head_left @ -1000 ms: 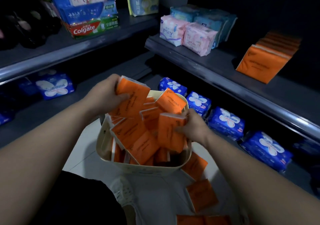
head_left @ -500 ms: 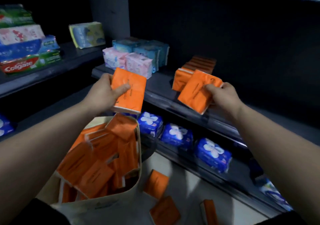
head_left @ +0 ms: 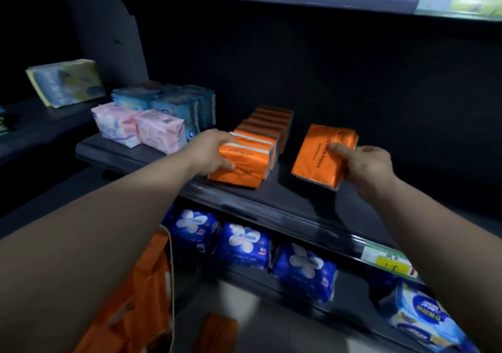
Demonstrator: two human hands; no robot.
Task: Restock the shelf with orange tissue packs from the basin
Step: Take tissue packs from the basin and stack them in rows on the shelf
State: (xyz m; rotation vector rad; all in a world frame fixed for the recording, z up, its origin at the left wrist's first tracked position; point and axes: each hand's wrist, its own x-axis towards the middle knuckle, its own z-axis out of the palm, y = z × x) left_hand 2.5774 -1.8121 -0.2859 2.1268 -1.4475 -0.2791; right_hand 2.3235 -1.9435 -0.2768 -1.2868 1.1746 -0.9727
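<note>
From my remote seat I start with the two orange tissue packs in hand; the left-hand pack (head_left: 239,166) sits at the front end of the row of orange packs (head_left: 267,125) on the dark shelf (head_left: 285,203), touching the pack behind it. The left hand (head_left: 207,154) grips its left end, fingers curled round the edge. The right-hand pack (head_left: 319,157) is just beside the row on its right, apart from it, tilted with its printed face towards me; the right hand (head_left: 366,166) pinches its right edge, thumb across the face and fingers behind. I cannot tell whether its lower corner touches the shelf.

Down at the lower left I see the pale rim of the basin (head_left: 170,268), partly hidden behind the left forearm; more orange packs (head_left: 127,306) are heaped in it. One loose orange pack (head_left: 217,331) lies on the floor just beside the basin, blurred.

Further out, pink packs (head_left: 138,128) and light blue packs (head_left: 173,102) stand left of the row on the same shelf; a yellow and blue pack (head_left: 65,83) leans on the neighbouring shelf to the far left. Dark blue packs (head_left: 244,244) line the shelf below; a yellow price tag (head_left: 387,260) is on the shelf's front edge.
</note>
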